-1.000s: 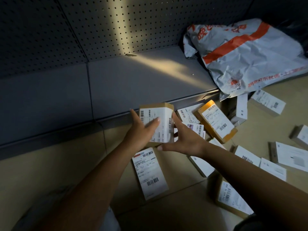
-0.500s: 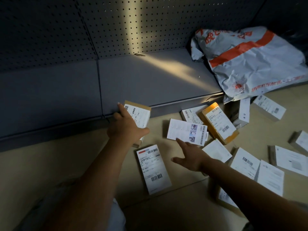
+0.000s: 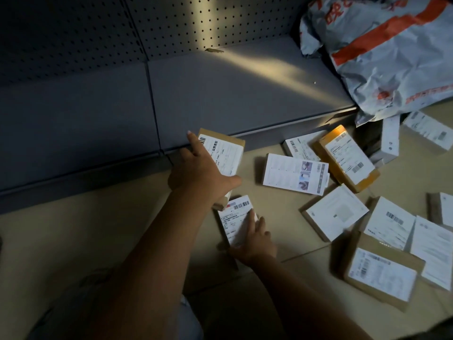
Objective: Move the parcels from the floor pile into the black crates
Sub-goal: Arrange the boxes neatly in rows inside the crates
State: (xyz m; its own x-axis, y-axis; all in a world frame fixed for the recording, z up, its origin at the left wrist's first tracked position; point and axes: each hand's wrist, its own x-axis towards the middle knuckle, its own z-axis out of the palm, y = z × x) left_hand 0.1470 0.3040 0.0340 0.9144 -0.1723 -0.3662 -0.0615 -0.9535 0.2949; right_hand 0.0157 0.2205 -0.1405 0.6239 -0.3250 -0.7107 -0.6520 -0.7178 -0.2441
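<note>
Gray shelf base [image 3: 220, 94] spans the far side, bare in the middle. The crumpled gray-and-orange courier bag [image 3: 382, 60] slumps over its far-right end.

Parcels are scattered on the floor [image 3: 61, 241] to the right, mostly label-up, likely so they can be read and grabbed quickly. The near-right brown box [image 3: 382, 276] is the biggest; the orange-edged box [image 3: 348, 158] lies against the shelf foot.

No black crates in view, so the drop point must be off-frame.

Left hand [image 3: 198, 175] grips a brown labelled parcel [image 3: 225, 155] from above, thumb wrapped round its near edge, tilted up at the shelf lip.

Right hand [image 3: 255, 239] lies spread on a flat white-labelled parcel [image 3: 236, 219] just near of it, fingers straight, not yet closed. Looks like a second pick, one per hand.
</note>
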